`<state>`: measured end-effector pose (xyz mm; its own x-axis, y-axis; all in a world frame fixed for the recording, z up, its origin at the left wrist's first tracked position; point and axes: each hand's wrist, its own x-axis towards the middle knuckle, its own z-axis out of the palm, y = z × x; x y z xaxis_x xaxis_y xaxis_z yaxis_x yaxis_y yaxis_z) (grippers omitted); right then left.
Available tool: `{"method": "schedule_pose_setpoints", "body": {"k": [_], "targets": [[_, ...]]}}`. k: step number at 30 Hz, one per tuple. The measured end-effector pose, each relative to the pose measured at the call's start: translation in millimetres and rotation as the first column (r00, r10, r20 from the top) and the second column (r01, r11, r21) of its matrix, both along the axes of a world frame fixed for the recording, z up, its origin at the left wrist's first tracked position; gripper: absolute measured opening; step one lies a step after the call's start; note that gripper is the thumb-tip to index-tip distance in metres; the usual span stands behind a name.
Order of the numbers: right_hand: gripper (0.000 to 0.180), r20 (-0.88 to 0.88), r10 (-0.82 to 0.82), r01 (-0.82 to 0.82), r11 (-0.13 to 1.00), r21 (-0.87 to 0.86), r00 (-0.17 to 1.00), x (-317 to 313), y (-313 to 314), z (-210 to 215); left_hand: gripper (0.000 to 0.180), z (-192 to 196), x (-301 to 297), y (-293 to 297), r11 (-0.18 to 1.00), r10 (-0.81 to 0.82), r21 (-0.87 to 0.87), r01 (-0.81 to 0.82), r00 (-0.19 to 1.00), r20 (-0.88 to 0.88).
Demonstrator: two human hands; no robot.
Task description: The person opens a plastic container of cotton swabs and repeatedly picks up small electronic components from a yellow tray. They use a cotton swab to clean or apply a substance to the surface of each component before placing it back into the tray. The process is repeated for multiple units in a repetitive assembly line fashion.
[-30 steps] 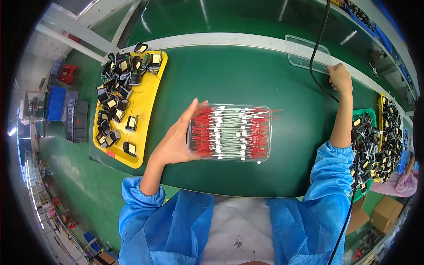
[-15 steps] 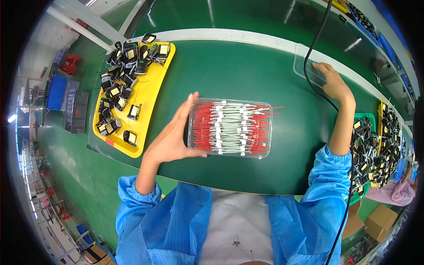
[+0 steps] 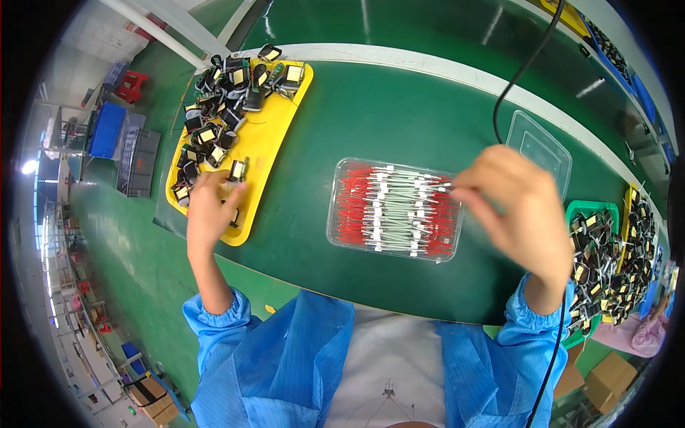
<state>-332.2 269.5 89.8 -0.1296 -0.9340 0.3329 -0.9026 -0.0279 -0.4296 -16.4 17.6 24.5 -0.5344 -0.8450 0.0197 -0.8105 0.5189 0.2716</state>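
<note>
A clear plastic box full of short red and pale green wires with white connectors sits mid-table. At its right rim, my right hand pinches a wire end between thumb and forefinger; blur softens the hand. Over on the left, my left hand reaches down into a yellow tray, thumb and fingers apart, close to a small black electronic part with a cream-coloured pad. More such parts are heaped in the tray, trailing thin wires. Some parts under my left hand are hidden.
Beyond my right hand lies a clear plastic lid. A black cable hangs down on the right. A green bin and a yellow tray, both holding black parts, stand at the right. A white rail edges the table's far side.
My left hand has let go of the box and moved left into the yellow tray. My right hand has left the lid and come nearer, to the wires.
</note>
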Motion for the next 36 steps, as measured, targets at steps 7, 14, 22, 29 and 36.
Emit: {"method": "schedule_pose_setpoints", "body": {"k": [7,14,22,29,36], "targets": [[0.009,-0.114,0.079,-0.058,0.983,0.172,0.99,4,-16,-25,0.046,-21,-20,0,0.995,0.046,-0.083,-0.053,0.995,-0.084],[0.01,-0.135,0.056,-0.032,0.985,0.171,0.989,7,-20,-29,0.049,-27,-38,-6,0.97,0.153,-0.191,-0.149,0.988,0.005],[0.014,0.009,0.101,-0.102,0.991,0.088,0.995,3,-17,-16,0.039,-14,-45,-3,0.952,0.0,-0.291,-0.099,0.947,-0.322],[0.013,0.321,0.101,-0.087,0.995,-0.056,0.942,-1,-9,8,0.036,26,-113,26,0.6,0.137,0.341,0.723,0.327,-0.935],[0.036,0.569,0.138,-0.115,0.99,-0.077,0.811,-7,-8,-1,0.05,9,-147,61,0.309,0.436,0.442,0.842,0.287,-0.853]]}}
